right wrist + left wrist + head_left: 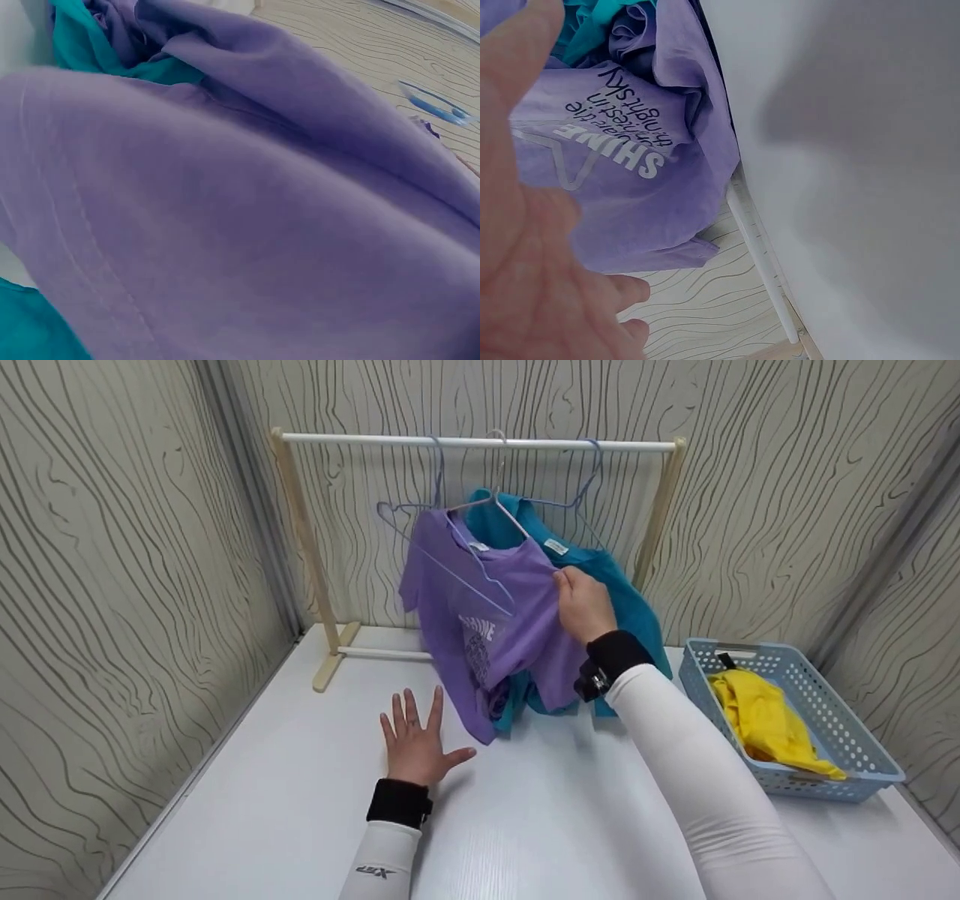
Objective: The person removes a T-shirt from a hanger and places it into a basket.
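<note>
A purple T-shirt (532,600) with white lettering hangs from a pale pink hanger (513,518) in the middle of the rack. My right hand (585,604) pinches its fabric by the shoulder on the right side. Behind it hangs a teal T-shirt (630,600), partly hidden by the purple one. A bare blue-violet hanger (439,472) slants across the purple shirt's front. Below and left of the shirt, my left hand (418,750) is over the white table with its fingers spread, holding nothing. In the left wrist view, the purple shirt's print (630,154) shows beyond that hand.
The rack has a white rod (360,439) and wooden posts. Another blue-violet hanger (596,472) hangs on the right, toward the teal shirt. A light blue basket (847,712) on the table's right side holds a yellow garment (765,720). Patterned walls enclose the table (262,780).
</note>
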`<state>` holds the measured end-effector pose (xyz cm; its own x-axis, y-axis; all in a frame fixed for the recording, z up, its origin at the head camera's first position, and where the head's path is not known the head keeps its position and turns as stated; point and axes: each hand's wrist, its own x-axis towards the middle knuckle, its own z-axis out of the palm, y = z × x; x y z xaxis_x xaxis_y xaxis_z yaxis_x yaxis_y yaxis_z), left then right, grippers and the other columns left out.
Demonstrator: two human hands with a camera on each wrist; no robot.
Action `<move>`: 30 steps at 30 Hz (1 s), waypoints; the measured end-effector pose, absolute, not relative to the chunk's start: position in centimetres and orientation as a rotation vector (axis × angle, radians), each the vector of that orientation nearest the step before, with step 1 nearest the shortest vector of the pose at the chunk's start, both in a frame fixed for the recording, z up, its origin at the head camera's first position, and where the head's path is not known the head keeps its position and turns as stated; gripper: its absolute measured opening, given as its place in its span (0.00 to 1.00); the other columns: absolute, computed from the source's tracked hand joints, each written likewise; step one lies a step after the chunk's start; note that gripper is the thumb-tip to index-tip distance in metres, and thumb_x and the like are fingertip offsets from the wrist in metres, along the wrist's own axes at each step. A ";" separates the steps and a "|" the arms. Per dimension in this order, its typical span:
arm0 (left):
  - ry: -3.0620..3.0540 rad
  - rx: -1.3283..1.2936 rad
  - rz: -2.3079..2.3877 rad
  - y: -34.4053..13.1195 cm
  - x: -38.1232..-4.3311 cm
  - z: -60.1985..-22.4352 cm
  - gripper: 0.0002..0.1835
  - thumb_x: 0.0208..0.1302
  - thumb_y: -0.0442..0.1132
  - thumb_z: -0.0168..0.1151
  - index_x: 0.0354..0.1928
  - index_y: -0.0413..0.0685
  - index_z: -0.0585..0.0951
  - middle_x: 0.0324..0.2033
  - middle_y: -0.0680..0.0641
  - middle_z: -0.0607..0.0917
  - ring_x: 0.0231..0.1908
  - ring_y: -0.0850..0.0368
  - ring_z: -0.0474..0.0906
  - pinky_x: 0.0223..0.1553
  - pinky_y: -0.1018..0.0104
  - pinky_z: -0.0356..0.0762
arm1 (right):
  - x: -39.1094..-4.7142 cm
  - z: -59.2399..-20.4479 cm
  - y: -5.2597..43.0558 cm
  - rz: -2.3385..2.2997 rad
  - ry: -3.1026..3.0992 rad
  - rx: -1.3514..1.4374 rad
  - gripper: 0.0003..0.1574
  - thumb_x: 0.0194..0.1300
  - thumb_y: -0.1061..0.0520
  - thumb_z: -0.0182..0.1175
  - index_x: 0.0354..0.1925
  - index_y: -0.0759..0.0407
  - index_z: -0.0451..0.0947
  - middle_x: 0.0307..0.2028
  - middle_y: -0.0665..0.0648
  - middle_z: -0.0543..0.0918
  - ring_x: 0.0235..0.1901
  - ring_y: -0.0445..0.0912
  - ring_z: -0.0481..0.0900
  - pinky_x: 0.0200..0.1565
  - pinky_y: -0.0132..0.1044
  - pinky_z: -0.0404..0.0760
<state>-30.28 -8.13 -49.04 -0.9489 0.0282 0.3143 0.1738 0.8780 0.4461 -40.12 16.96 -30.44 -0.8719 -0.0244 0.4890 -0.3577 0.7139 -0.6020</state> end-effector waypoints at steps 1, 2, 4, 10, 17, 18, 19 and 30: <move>-2.749 -0.152 -0.694 -8.1 -30.3 -49.0 0.61 0.50 0.65 0.77 0.80 0.48 0.59 0.77 0.21 0.51 0.79 0.24 0.41 0.75 0.25 0.39 | -40.1 -30.4 17.1 0.994 -2.436 0.299 0.21 0.84 0.51 0.43 0.35 0.62 0.70 0.26 0.54 0.65 0.29 0.54 0.72 0.36 0.40 0.66; -2.751 -0.152 -0.692 -8.1 -30.3 -49.0 0.61 0.50 0.65 0.77 0.80 0.48 0.59 0.77 0.21 0.51 0.79 0.24 0.41 0.75 0.25 0.39 | -40.0 -30.3 17.3 0.988 -2.406 0.304 0.21 0.84 0.52 0.44 0.35 0.63 0.70 0.25 0.54 0.65 0.29 0.54 0.72 0.37 0.41 0.66; -2.750 -0.151 -0.681 -8.0 -30.2 -49.1 0.60 0.50 0.65 0.77 0.80 0.48 0.59 0.77 0.21 0.52 0.79 0.24 0.42 0.75 0.25 0.40 | -39.8 -30.1 17.7 0.981 -2.350 0.323 0.20 0.83 0.53 0.45 0.35 0.63 0.71 0.25 0.54 0.66 0.29 0.54 0.72 0.37 0.41 0.66; -2.748 -0.145 -0.651 -7.9 -30.2 -49.1 0.60 0.50 0.65 0.76 0.80 0.48 0.60 0.76 0.21 0.53 0.79 0.24 0.43 0.74 0.26 0.42 | -38.0 -29.2 19.4 1.012 -2.236 0.364 0.20 0.83 0.54 0.46 0.34 0.63 0.71 0.23 0.51 0.63 0.22 0.46 0.65 0.32 0.37 0.63; -2.752 -0.141 -0.676 -8.0 -30.2 -49.1 0.60 0.51 0.64 0.76 0.80 0.48 0.59 0.77 0.21 0.52 0.79 0.24 0.41 0.75 0.26 0.41 | -35.6 -29.4 22.2 1.035 -2.150 0.307 0.20 0.82 0.54 0.48 0.37 0.67 0.76 0.25 0.57 0.70 0.24 0.44 0.66 0.31 0.33 0.63; -2.752 -0.142 -0.679 -8.0 -30.2 -49.0 0.60 0.51 0.64 0.76 0.80 0.48 0.59 0.77 0.21 0.52 0.79 0.24 0.41 0.75 0.26 0.41 | -35.2 -29.6 22.6 1.040 -2.148 0.296 0.20 0.82 0.54 0.49 0.38 0.67 0.77 0.26 0.59 0.72 0.24 0.43 0.66 0.31 0.33 0.63; -2.752 -0.143 -0.679 -8.0 -30.2 -49.1 0.60 0.51 0.64 0.76 0.80 0.48 0.59 0.77 0.21 0.52 0.79 0.24 0.41 0.75 0.26 0.41 | -34.8 -29.9 23.0 1.048 -2.144 0.283 0.20 0.82 0.53 0.49 0.39 0.68 0.78 0.27 0.60 0.74 0.24 0.43 0.67 0.31 0.32 0.63; -2.752 -0.128 -0.690 -8.0 -30.4 -49.0 0.60 0.52 0.65 0.75 0.81 0.49 0.58 0.77 0.22 0.52 0.79 0.24 0.41 0.75 0.26 0.41 | -29.8 -34.1 27.1 1.178 -2.114 0.216 0.19 0.81 0.55 0.50 0.37 0.68 0.78 0.23 0.51 0.63 0.22 0.40 0.62 0.29 0.31 0.61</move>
<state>-30.36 -8.02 -49.04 -0.9510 0.0130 0.3090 0.1573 0.8806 0.4470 -29.76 27.07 -34.07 -0.7431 0.1805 0.6444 -0.4528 0.5733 -0.6828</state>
